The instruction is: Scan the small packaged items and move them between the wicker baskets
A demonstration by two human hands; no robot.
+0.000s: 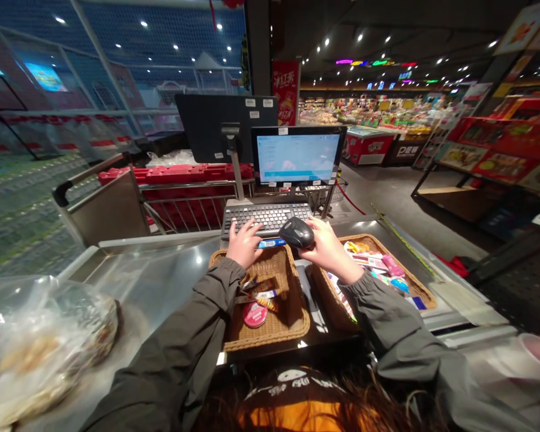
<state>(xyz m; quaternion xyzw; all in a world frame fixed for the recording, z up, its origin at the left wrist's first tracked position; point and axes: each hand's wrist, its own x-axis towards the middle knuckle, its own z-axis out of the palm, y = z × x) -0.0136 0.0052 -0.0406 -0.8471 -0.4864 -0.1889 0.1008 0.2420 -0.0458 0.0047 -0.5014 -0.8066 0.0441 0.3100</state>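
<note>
My left hand [243, 243] is closed on a small blue packet [272, 243], held just in front of the keyboard [267, 217]. My right hand [329, 245] grips a black handheld scanner [297, 232], its head right beside the packet. Both hands hover over two wicker baskets. The left basket [292, 315] holds a round pink tin [254, 314] and a few small items. The right basket [420, 291] is full of colourful small packets. A lit checkout screen [297, 157] stands behind the keyboard.
A steel counter [153, 276] spreads to the left, with a clear plastic bag of goods [45, 342] at its near left corner. A second monitor's back [216, 126] and red shopping trolleys [180, 180] stand behind. Store shelves [499, 150] line the aisle at right.
</note>
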